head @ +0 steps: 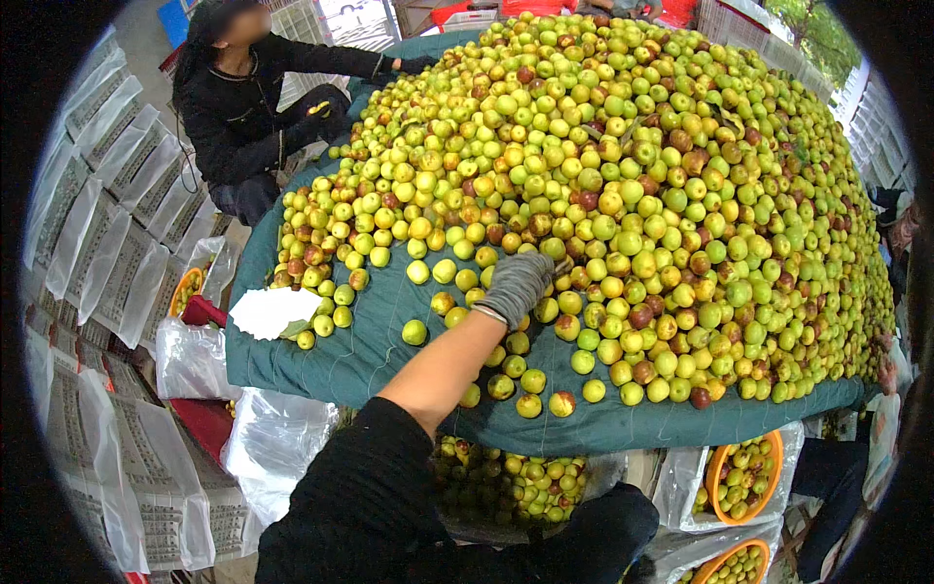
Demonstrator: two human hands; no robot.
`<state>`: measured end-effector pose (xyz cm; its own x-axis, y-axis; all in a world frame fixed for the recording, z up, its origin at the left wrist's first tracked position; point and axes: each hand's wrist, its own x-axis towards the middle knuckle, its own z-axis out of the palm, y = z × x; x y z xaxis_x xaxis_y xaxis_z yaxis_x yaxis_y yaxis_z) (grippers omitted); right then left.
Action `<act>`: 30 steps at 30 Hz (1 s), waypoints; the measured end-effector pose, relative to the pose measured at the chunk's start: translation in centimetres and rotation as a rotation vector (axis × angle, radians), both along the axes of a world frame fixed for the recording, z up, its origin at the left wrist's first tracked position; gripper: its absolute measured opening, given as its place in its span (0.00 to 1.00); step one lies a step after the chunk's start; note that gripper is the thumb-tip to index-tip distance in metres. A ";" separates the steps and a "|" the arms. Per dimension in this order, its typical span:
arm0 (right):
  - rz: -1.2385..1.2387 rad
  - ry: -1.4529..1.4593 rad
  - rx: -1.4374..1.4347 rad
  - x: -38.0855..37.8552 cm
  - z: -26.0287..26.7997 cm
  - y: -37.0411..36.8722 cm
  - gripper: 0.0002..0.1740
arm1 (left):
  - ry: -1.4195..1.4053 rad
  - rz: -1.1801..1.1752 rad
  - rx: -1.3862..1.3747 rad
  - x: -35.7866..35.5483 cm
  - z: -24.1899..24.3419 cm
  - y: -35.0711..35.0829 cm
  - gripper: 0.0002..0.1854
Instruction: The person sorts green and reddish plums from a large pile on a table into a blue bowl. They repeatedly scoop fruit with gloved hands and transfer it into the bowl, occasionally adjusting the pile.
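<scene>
A large heap of round green-yellow fruits (620, 190), which look like fresh jujubes, spreads over a dark green quilted cloth (379, 328). Many have brown or reddish patches. My left hand (519, 285), in a grey knit glove with a band at the wrist, reaches into the near edge of the heap. Its fingertips are among the fruits, and whether they grip one is hidden. Loose fruits (529, 394) lie scattered around the wrist and forearm. My right hand is out of view. Below the cloth's front edge, more fruits (551, 485) fill a container partly in shadow.
A person in black (241, 117) sits at the far left, one gloved hand at the heap. Plastic-lined crates (109, 241) are stacked left. Orange baskets of fruit (779, 467) stand at lower right. A white scrap (270, 312) lies on the cloth; clear plastic bags (277, 431) hang beside it.
</scene>
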<state>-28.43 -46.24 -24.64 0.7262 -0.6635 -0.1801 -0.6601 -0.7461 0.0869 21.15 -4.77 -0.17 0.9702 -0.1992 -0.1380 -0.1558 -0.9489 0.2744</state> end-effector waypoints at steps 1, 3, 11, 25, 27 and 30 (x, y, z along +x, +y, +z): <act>0.104 -0.048 -0.082 0.7 2.3 0.6 0.22 | 0.043 0.007 0.021 0.4 0.1 0.3 0.12; 0.450 -0.284 -0.292 4.0 8.3 2.2 0.23 | -0.449 0.015 -0.009 -0.8 0.3 5.1 0.10; 0.970 -0.732 0.656 36.2 24.8 22.7 0.20 | -0.588 1.079 0.506 -10.2 3.0 27.5 0.39; 0.760 -0.134 0.870 49.0 24.6 32.7 0.32 | -0.722 0.418 -0.317 -16.9 -1.8 19.1 0.24; 0.526 -0.428 1.593 47.0 23.3 31.4 0.32 | -0.720 0.324 -0.381 -16.9 -1.6 17.8 0.20; 0.360 -0.516 2.131 43.2 22.5 29.4 0.33 | -0.630 0.227 -0.486 -16.6 -0.9 15.8 0.19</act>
